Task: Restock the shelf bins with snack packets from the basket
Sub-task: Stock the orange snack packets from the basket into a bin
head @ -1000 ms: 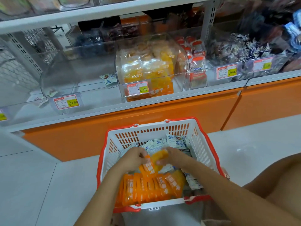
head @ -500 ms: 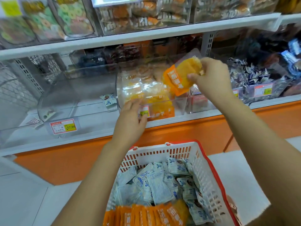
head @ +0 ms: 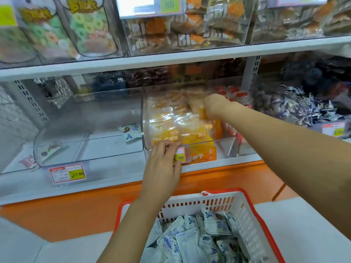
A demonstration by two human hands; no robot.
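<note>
**Inspector:** Report left hand status.

**Operator:** My left hand [head: 163, 164] is on the front wall of the clear bin [head: 226, 149]. Its fingers [head: 170, 144] curl over the top rim and grip it. The hand covers part of the price tag [head: 180, 157] fixed to that wall.

**Inspector:** Right hand?

**Operator:** My right hand [head: 214, 105] reaches over the rim and down inside the same bin, on top of the orange packets [head: 191, 135] piled there. The fingers point away from the camera (hidden behind the back of the hand), so I cannot tell whether they grasp a packet or are released.

**Inspector:** Location of stock?

**Operator:** The basket [head: 247, 221] sits below both forearms, nearest my body. It holds blue-and-white packets [head: 214, 226], loosely heaped. The orange packets lie between my two hands, inside the gripped bin.

**Inspector:** Adjacent items?

**Operator:** Just left of my left hand stands a second bin [head: 89, 130]. A lone packet [head: 131, 132], blue and white, shows through its clear plastic near the right wall.
</note>
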